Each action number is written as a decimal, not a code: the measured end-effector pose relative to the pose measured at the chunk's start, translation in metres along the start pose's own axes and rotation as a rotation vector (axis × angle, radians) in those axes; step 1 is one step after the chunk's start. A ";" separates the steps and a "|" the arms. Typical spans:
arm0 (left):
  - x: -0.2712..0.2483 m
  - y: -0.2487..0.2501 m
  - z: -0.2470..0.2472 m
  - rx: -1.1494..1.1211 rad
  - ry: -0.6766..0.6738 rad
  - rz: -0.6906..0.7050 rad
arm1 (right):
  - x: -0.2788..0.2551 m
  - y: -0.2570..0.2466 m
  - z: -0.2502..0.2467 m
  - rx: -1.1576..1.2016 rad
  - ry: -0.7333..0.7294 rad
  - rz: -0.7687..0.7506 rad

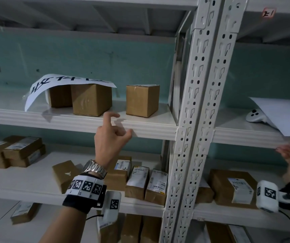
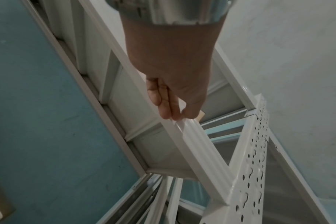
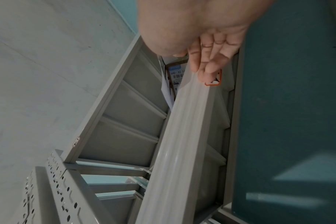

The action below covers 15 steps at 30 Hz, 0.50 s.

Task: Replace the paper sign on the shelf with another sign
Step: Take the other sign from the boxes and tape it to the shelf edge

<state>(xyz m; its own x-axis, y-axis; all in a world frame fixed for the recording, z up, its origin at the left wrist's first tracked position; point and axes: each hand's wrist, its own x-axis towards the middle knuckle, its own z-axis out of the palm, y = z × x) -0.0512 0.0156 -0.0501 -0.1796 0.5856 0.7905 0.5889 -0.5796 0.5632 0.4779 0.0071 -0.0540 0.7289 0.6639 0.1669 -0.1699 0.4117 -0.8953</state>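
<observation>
A white paper sign [image 1: 67, 82] with large black characters lies draped over two cardboard boxes [image 1: 91, 99] on the upper left shelf [image 1: 149, 125]. A second, blank-looking white sheet [image 1: 286, 116] lies on the right-hand shelf. My left hand [image 1: 123, 124] is raised at the front edge of the left shelf with its fingers loosely curled, holding nothing; the thumb is at the rim. In the left wrist view its fingertips [image 2: 170, 112] hover at that rim. My right hand [image 1: 287, 152] is below the right shelf's edge with straight fingers [image 3: 211, 65] at the shelf rim.
A third cardboard box [image 1: 142, 100] stands right of the sign. Perforated white uprights [image 1: 198, 109] separate the two bays. A white controller-like device [image 1: 254, 116] lies partly under the blank sheet. Labelled parcels [image 1: 139, 181] fill the lower shelves. Clear tape [image 1: 47, 115] hangs at the left shelf rim.
</observation>
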 end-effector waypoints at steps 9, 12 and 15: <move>0.003 -0.008 -0.010 -0.074 -0.083 0.090 | 0.014 0.014 -0.012 -0.036 0.131 -0.118; 0.003 -0.009 -0.013 -0.010 -0.119 0.115 | 0.024 0.025 -0.020 -0.066 0.166 -0.161; 0.002 -0.007 -0.011 0.088 -0.167 0.123 | 0.002 0.016 -0.007 -0.071 0.180 -0.145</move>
<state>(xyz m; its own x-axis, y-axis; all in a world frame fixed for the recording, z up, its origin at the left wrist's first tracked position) -0.0640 0.0142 -0.0498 0.0263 0.6031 0.7972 0.6662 -0.6052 0.4359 0.4811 0.0101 -0.0705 0.8497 0.4767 0.2255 -0.0124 0.4456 -0.8951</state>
